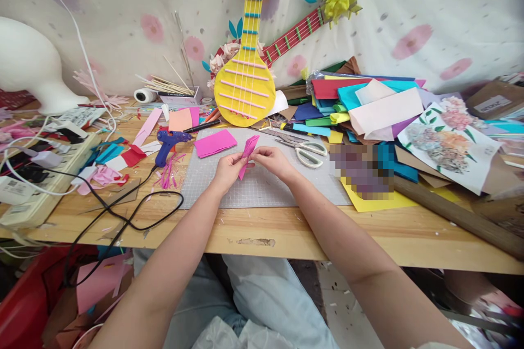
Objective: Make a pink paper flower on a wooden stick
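On the mat (pixel 262 185), the paper strip (pixel 247 154) sits between the left hand (pixel 227 169) and right hand (pixel 273 160). Folded sheet (pixel 215 143) lies at ten o'clock from it, glue gun (pixel 170 144) at nine, scissors (pixel 305 150) at three, guitar (pixel 245 82) at twelve.

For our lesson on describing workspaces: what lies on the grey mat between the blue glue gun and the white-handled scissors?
In the head view, between the glue gun and the scissors lie a flat pink paper sheet and the folded pink strip pinched by both hands.

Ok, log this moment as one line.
left hand: pinching pink paper strip | right hand: pinching same strip | strip: above grey cutting mat | scissors: on mat
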A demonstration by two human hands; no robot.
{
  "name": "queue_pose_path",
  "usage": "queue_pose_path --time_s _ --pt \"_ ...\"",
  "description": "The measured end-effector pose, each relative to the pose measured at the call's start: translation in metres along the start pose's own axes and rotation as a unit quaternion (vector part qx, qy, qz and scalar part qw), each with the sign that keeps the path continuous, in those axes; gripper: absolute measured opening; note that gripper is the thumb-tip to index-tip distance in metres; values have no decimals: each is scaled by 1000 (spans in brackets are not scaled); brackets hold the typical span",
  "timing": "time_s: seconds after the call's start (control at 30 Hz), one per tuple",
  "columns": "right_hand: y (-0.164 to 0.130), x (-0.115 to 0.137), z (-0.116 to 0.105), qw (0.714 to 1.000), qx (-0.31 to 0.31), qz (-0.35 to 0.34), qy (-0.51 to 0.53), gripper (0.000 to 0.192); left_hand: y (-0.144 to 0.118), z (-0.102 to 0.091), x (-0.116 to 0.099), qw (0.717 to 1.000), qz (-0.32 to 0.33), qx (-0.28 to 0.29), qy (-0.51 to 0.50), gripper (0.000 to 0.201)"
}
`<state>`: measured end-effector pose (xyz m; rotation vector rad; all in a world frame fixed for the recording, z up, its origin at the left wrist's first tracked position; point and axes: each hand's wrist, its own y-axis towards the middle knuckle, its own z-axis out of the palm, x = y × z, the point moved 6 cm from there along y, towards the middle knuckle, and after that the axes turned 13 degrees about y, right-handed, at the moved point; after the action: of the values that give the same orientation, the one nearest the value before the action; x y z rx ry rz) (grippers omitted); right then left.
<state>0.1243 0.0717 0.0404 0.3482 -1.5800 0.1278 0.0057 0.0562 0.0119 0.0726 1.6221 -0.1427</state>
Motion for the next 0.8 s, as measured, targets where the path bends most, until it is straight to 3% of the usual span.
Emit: queue_pose_path --time_s 0.2,0.53,0.8 --pt "-1 3 1 1000 10 -1 -20 19 1 -3 1 999 3 -30 13 30" --pt "-1 0 -9 971 -66 21 -230 25 -1 0 1 1000 -17 -15 -18 28" --pt "-1 2 -7 968 -60 33 -242 22 -3 0 -1 998 -36 -20 -44 23"
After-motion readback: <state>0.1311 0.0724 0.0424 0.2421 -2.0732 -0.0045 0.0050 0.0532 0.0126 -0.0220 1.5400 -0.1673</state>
